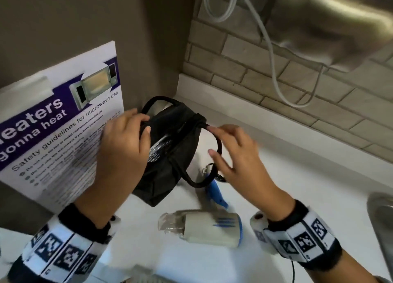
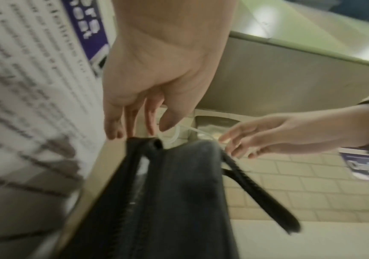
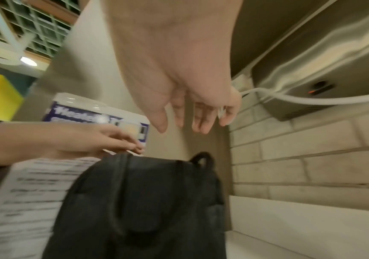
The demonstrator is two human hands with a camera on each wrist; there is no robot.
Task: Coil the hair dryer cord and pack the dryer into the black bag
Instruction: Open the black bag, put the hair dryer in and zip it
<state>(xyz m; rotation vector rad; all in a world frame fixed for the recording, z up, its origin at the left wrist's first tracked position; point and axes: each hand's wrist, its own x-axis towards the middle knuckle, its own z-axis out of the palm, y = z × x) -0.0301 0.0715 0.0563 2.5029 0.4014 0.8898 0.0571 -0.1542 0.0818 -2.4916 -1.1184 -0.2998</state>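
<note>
The black bag [image 1: 170, 161] stands on the white counter against the corner wall, its top partly open and showing silver lining. My left hand [image 1: 144, 125] pinches the bag's left rim beside one carry strap. My right hand [image 1: 210, 140] reaches in with straight fingers, and the index tip touches the other strap [image 1: 219, 146]. The white and blue hair dryer [image 1: 210, 229] lies on its side on the counter in front of the bag, untouched. Its black cord [image 1: 212, 167] shows partly behind my right hand. In the wrist views the bag [image 2: 179, 201] [image 3: 146, 201] fills the lower frame, blurred.
A microwave safety poster [image 1: 59, 133] leans on the left wall beside the bag. A steel sink [image 1: 380, 219] sits at the right edge. A white cable [image 1: 274, 70] hangs down the tiled back wall under a steel appliance [image 1: 329, 23].
</note>
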